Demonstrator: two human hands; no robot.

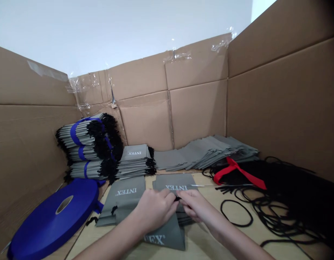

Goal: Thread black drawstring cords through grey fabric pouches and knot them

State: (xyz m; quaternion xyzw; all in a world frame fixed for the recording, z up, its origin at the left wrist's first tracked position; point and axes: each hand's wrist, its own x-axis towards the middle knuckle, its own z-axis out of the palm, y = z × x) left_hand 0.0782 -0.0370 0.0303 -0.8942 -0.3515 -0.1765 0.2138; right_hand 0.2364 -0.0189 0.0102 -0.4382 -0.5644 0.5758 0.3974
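My left hand [156, 210] and my right hand [195, 206] meet at the top edge of a grey fabric bag [165, 234] printed with white lettering, and both pinch it. A short black cord end [178, 198] shows between my fingertips. Under and beyond my hands lies a second grey INTEX bag [174, 182], with a third [123, 202] to the left of my left hand. A long thin metal rod [221, 185] lies just right of my right hand. Its near end is close to my fingers.
Blue-strapped bundles of grey bags [85, 146] and an INTEX stack [135, 162] stand at the back left. Fanned grey bags [205, 153], a red ribbon [237, 174], tangled black cord [275, 206] and a blue webbing roll [53, 220] surround the wooden table [210, 184], inside cardboard walls [196, 108].
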